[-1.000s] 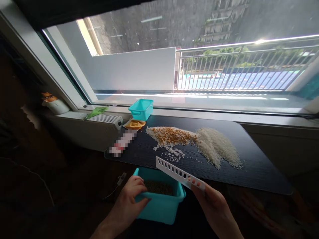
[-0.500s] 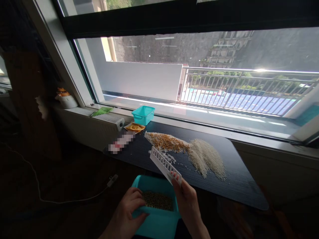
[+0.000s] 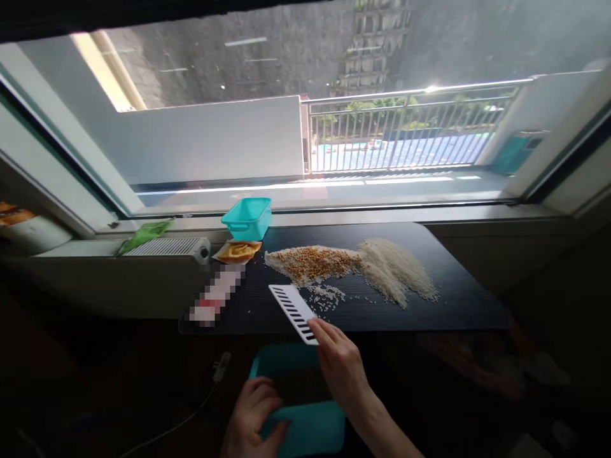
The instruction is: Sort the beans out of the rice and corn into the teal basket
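My right hand [image 3: 341, 359] pinches one end of a flat white slotted plastic strip [image 3: 292, 310], held over the table's front edge beside loose white grains [image 3: 326, 296]. Below it, a turquoise bin [image 3: 312, 427] stands under the table edge, its dark granular contents hardly visible in shadow. My left hand [image 3: 255, 413] is closed on the bin's near-left rim. Farther back on the table lies a fish-shaped patch of white grains topped with yellow beans [image 3: 312, 262]. Its tail is a two-lobed heap of rice-like white grains [image 3: 396, 270].
The dark table [image 3: 458, 299] reaches to the window sill. A small turquoise basket [image 3: 248, 217] stands at its back left, near a yellow packet [image 3: 238, 252] and a blurred-out item [image 3: 217, 296]. Left is a radiator [image 3: 167, 247] with a green cloth [image 3: 147, 235]. A cable [image 3: 179, 431] trails below.
My view has turned right and downward. My right hand has tilted the slotted strip flatter, so its broad face shows. The left hand has stayed on the bin's rim.
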Demonstrator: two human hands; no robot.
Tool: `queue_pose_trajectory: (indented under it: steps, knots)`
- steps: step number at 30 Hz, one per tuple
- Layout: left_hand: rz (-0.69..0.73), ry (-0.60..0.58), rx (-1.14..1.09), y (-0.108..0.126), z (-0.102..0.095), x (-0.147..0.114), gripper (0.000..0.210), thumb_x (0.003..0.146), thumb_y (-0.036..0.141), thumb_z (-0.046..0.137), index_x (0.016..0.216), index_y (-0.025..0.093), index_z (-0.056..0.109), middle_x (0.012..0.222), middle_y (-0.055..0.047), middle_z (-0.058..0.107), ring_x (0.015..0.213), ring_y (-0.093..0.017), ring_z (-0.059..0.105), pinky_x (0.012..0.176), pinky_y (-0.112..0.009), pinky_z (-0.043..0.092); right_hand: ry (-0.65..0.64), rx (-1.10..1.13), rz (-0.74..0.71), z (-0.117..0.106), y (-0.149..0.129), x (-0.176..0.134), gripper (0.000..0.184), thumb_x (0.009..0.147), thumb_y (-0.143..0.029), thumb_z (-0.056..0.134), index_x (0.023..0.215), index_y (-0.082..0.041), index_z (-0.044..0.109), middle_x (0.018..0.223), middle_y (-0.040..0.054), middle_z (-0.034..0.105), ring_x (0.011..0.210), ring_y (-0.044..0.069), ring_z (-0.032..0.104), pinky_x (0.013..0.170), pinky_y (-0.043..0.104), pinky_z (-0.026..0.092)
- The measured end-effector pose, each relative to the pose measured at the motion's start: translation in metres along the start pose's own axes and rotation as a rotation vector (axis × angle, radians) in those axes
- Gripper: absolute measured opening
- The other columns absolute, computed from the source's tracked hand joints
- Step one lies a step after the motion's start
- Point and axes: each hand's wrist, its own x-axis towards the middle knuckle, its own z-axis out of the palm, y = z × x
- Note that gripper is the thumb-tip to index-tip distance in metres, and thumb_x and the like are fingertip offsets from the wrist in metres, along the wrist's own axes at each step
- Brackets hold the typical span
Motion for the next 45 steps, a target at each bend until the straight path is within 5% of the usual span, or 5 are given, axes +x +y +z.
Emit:
queue_pose_trajectory:
  steps: [10, 20, 28, 36, 45]
  knots:
    - [0.027, 0.051, -0.158, -0.006, 0.007, -0.002, 0.009, 0.082, 0.018, 0.067, 0.082, 0.025, 0.072, 0.079, -0.003, 0.072, 0.095, -0.026, 0.068, 0.08, -0.035, 0.062, 0.038, -0.342, 0.087, -0.043, 0.027, -0.016, 0.043, 0.092, -0.008, 0.039, 0.122, -0.018, 0.069, 0.115, 0.0136, 0.074, 0.104, 0.025, 0.072, 0.088, 0.038, 0.06]
    - [0.114, -0.009, -0.053, -0.002, 0.01, 0.017, 0.004, 0.083, 0.022, 0.067, 0.082, 0.025, 0.07, 0.08, -0.001, 0.072, 0.094, -0.024, 0.067, 0.08, -0.031, 0.061, 0.106, -0.374, 0.093, -0.08, 0.07, -0.023, 0.046, 0.091, -0.008, 0.041, 0.128, -0.023, 0.064, 0.119, 0.0094, 0.073, 0.106, 0.022, 0.071, 0.092, 0.035, 0.059]
    - [0.03, -0.085, -0.041, 0.009, 0.003, 0.03, 0.004, 0.083, 0.023, 0.067, 0.079, 0.025, 0.07, 0.082, -0.002, 0.072, 0.098, -0.025, 0.067, 0.083, -0.032, 0.061, 0.122, -0.333, 0.153, -0.101, 0.099, -0.01, 0.043, 0.09, -0.009, 0.043, 0.123, -0.021, 0.068, 0.118, 0.0087, 0.073, 0.106, 0.023, 0.071, 0.093, 0.036, 0.057]
    - [-0.018, -0.081, -0.087, 0.013, -0.003, 0.042, 0.005, 0.083, 0.025, 0.067, 0.079, 0.025, 0.07, 0.083, -0.002, 0.073, 0.098, -0.025, 0.067, 0.082, -0.031, 0.061, 0.187, -0.239, 0.374, -0.112, 0.099, 0.01, 0.028, 0.092, -0.031, 0.054, 0.108, -0.021, 0.075, 0.104, 0.008, 0.078, 0.091, 0.028, 0.075, 0.081, 0.035, 0.06]
    - [-0.053, -0.084, -0.126, 0.016, -0.007, 0.046, 0.005, 0.083, 0.024, 0.068, 0.078, 0.025, 0.069, 0.082, -0.002, 0.072, 0.099, -0.025, 0.066, 0.083, -0.031, 0.06, 0.209, -0.345, 0.409, -0.119, 0.094, 0.024, 0.032, 0.091, -0.033, 0.053, 0.108, -0.016, 0.075, 0.1, 0.0128, 0.078, 0.088, 0.029, 0.076, 0.076, 0.033, 0.059]
